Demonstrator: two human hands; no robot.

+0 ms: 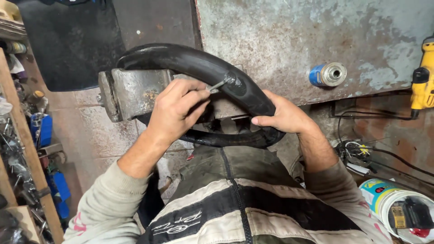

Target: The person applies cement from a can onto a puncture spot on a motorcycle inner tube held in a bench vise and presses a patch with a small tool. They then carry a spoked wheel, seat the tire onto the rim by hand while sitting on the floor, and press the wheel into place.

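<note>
Black rubber tube (199, 68) draped over rusty steel vise (131, 92) at bench (316, 36) edge, left hand (174, 110) pinching thin metal tool (218, 85) against glossy patch, right hand (282, 115) closed on tube's curve.

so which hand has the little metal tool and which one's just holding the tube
The left hand pinches the thin metal tool against the black inner tube; the right hand only grips the tube.

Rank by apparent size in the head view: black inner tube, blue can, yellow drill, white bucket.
1. black inner tube
2. white bucket, cut off by the frame and nearer the camera
3. yellow drill, partly cropped, so unsure
4. blue can
</note>
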